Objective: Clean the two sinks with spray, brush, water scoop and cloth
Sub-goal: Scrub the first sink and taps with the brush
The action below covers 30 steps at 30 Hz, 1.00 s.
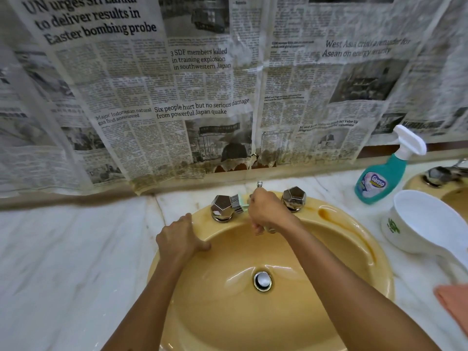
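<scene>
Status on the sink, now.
Right hand grips brush beside left tap knob. Left hand rests open on sink rim. Nothing in the way.

Mustard-yellow sink [329,249] set in the marble tabletop [63,262], brush [238,202] bristles against the left tap, teal spray bottle [379,179] upright, white water scoop [425,221] beside it, pink cloth [453,302] at right edge

Tight at the taps, wide open in the bowl

Right hand [266,211] and brush [238,203] fill the gap between the two tap handles [222,207]; left hand [181,239] covers the left rim; scoop [425,224] and spray bottle [385,171] crowd the right counter.
</scene>
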Tool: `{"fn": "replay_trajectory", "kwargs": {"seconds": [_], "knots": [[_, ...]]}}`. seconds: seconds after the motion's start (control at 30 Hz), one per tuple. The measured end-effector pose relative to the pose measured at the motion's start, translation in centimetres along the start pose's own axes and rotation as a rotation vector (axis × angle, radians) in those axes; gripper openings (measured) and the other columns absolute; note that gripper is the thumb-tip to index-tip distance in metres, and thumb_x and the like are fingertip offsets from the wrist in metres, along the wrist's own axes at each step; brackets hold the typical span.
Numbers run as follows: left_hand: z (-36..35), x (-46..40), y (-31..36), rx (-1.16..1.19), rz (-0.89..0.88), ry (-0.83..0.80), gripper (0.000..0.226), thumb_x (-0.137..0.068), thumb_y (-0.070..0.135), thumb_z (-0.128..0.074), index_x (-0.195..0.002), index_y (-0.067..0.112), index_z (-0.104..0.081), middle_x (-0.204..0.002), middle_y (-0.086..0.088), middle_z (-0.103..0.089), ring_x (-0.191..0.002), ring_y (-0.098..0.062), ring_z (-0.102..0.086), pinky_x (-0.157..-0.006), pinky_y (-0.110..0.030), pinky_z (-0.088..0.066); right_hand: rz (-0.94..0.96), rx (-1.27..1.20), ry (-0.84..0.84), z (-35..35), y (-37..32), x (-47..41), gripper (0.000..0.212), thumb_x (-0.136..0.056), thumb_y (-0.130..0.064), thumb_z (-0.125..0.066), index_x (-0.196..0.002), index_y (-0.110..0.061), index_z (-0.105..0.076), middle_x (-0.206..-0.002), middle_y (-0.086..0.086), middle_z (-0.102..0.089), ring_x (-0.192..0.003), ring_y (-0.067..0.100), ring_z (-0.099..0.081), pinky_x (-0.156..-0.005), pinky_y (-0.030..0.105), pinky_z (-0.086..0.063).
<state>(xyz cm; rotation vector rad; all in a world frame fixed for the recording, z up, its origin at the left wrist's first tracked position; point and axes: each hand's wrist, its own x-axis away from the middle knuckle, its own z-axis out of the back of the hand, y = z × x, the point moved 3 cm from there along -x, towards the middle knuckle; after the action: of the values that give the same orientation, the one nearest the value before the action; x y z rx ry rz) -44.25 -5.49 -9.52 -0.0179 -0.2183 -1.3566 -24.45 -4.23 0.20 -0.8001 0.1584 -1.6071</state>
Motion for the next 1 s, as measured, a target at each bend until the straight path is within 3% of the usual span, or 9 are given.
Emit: {"fn": "replay_trajectory", "kwargs": {"seconds": [0.13, 0.3, 0.4, 0.57, 0.67, 0.73, 0.8, 0.87, 1.0], "knots": [[0.0, 0.0, 0.0, -0.002, 0.005, -0.005, 0.072, -0.057, 0.066, -0.077, -0.109, 0.025, -0.049, -0.105, 0.003, -0.066, -0.1, -0.026, -0.064, -0.067, -0.029, -0.037, 0.05, 0.021, -0.029, 0.5, -0.4, -0.3, 0.024, -0.086, 0.005, -0.04, -0.069, -0.001, -0.055, -0.053, 0.012, -0.062, -0.031, 0.015, -0.051, -0.04, 0.023, -0.042], [-0.1, 0.0, 0.0, -0.002, 0.003, -0.007, 0.074, -0.058, 0.066, -0.076, -0.113, 0.026, -0.05, -0.108, 0.004, -0.066, -0.1, -0.025, -0.063, -0.068, -0.028, -0.038, 0.069, 0.17, -0.056, 0.4, -1.3, 0.5, 0.019, -0.095, -0.004, -0.041, -0.077, -0.009, -0.047, -0.067, 0.008, -0.055, -0.055, 0.019, -0.051, -0.044, 0.027, -0.037], [-0.2, -0.1, -0.1, -0.008, -0.001, 0.002, 0.075, -0.057, 0.066, -0.076, -0.116, 0.026, -0.05, -0.11, 0.005, -0.066, -0.101, -0.025, -0.063, -0.068, -0.029, -0.038, 0.087, 0.195, -0.055, 0.4, -1.5, 0.7, 0.024, -0.096, -0.007, -0.04, -0.073, -0.012, -0.04, -0.07, 0.007, -0.05, -0.056, 0.017, -0.046, -0.043, 0.026, -0.032], [-0.3, -0.1, -0.1, -0.007, 0.004, -0.003, 0.076, -0.057, 0.065, -0.075, -0.118, 0.027, -0.05, -0.111, 0.004, -0.066, -0.102, -0.025, -0.063, -0.068, -0.029, -0.038, 0.067, 0.121, -0.033, -0.1, -1.5, 0.2, 0.017, -0.094, -0.004, -0.037, -0.088, -0.005, -0.052, -0.078, 0.015, -0.067, -0.063, 0.027, -0.068, -0.042, 0.025, -0.043], [-0.3, -0.2, 0.0, -0.006, 0.002, -0.01, 0.079, -0.058, 0.065, -0.075, -0.122, 0.027, -0.049, -0.114, 0.005, -0.065, -0.104, -0.024, -0.063, -0.069, -0.029, -0.038, 0.086, 0.098, -0.035, -0.8, -1.6, 0.2, 0.014, -0.093, -0.003, -0.038, -0.089, -0.006, -0.051, -0.078, 0.011, -0.06, -0.076, 0.03, -0.067, -0.063, 0.039, -0.058], [-0.3, -0.3, 0.0, 0.0, 0.004, -0.012, 0.078, -0.057, 0.065, -0.075, -0.119, 0.027, -0.049, -0.113, 0.005, -0.065, -0.103, -0.024, -0.063, -0.069, -0.029, -0.039, 0.087, 0.149, -0.027, -1.0, -1.5, -0.2, 0.012, -0.092, -0.003, -0.04, -0.091, -0.006, -0.051, -0.084, 0.012, -0.061, -0.082, 0.03, -0.063, -0.067, 0.04, -0.054], [-0.4, -0.3, -0.1, 0.0, 0.007, -0.013, 0.076, -0.055, 0.065, -0.075, -0.115, 0.026, -0.049, -0.111, 0.006, -0.065, -0.101, -0.024, -0.063, -0.068, -0.028, -0.04, 0.081, 0.189, -0.044, -0.7, -1.4, -0.7, 0.012, -0.091, -0.002, -0.041, -0.088, -0.006, -0.052, -0.085, 0.015, -0.064, -0.077, 0.029, -0.063, -0.058, 0.035, -0.048], [-0.5, -0.4, -0.1, -0.002, 0.008, -0.013, 0.076, -0.055, 0.066, -0.075, -0.115, 0.026, -0.049, -0.11, 0.006, -0.065, -0.101, -0.024, -0.063, -0.068, -0.028, -0.04, 0.089, 0.21, -0.089, 0.0, -1.1, -1.2, 0.018, -0.09, 0.0, -0.039, -0.077, -0.008, -0.048, -0.071, 0.012, -0.06, -0.06, 0.023, -0.055, -0.047, 0.026, -0.038], [-0.7, -0.6, -0.2, -0.015, -0.002, 0.0, 0.078, -0.056, 0.067, -0.074, -0.117, 0.026, -0.049, -0.111, 0.007, -0.065, -0.101, -0.023, -0.063, -0.068, -0.028, -0.04, 0.126, 0.191, -0.12, 1.4, -0.9, -2.1, 0.028, -0.087, 0.004, -0.038, -0.063, -0.007, -0.048, -0.062, 0.011, -0.056, -0.048, 0.019, -0.044, -0.05, 0.027, -0.036]]}}
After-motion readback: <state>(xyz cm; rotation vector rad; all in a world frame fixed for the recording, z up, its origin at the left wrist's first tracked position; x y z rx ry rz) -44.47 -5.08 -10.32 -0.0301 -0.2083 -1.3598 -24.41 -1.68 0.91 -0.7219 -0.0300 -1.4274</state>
